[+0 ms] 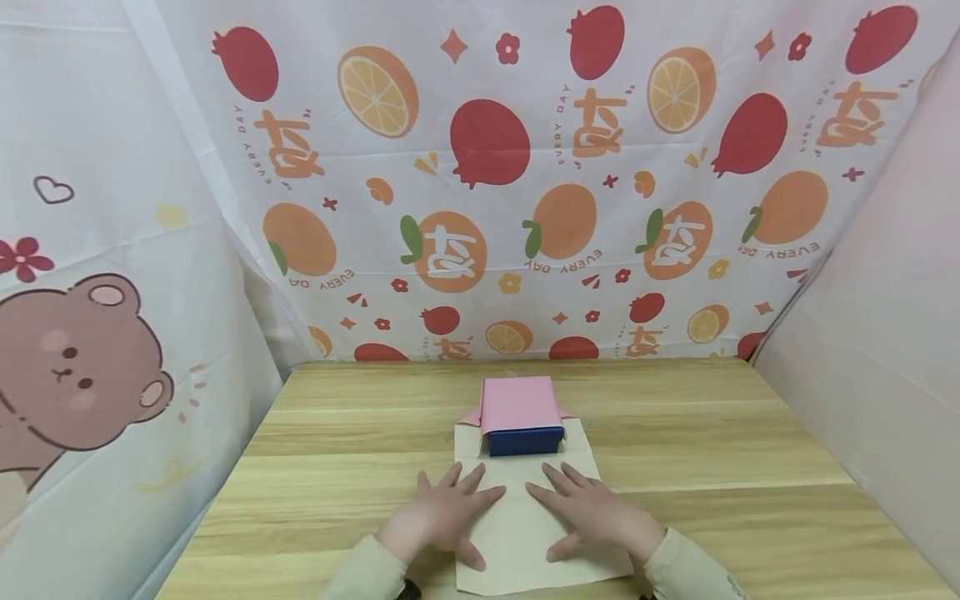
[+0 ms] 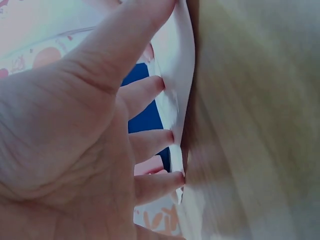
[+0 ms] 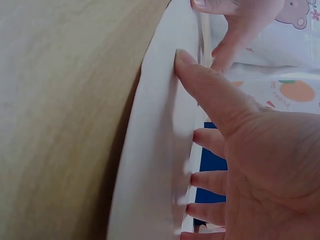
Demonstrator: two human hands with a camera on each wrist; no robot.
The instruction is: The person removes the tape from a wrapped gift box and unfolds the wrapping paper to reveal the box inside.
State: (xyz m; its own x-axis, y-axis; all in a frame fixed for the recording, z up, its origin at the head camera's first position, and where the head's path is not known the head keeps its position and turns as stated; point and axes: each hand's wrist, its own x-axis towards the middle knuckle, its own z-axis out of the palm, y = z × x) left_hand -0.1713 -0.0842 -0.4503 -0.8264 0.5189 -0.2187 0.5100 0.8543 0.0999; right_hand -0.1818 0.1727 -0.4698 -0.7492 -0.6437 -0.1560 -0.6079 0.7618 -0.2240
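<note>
A sheet of wrapping paper (image 1: 517, 533), cream side up, lies lengthwise before me. At its far end stands a dark blue box (image 1: 525, 442); a pink part of the sheet (image 1: 519, 402) covers its top, and the blue near side shows. My left hand (image 1: 450, 510) rests on the paper's left side with fingers spread. Across from it, my right hand (image 1: 596, 512) is spread on the right side, fingertips on the sheet. In the right wrist view the paper (image 3: 150, 150) bows up slightly from the tabletop along its near edge. Neither hand grips anything.
The wooden table (image 1: 337, 467) extends to both sides of the paper. Behind it hangs a fruit-printed curtain (image 1: 510, 242). A bear-printed cloth (image 1: 82, 367) hangs at the left, and a pale cloth (image 1: 870, 350) borders the right.
</note>
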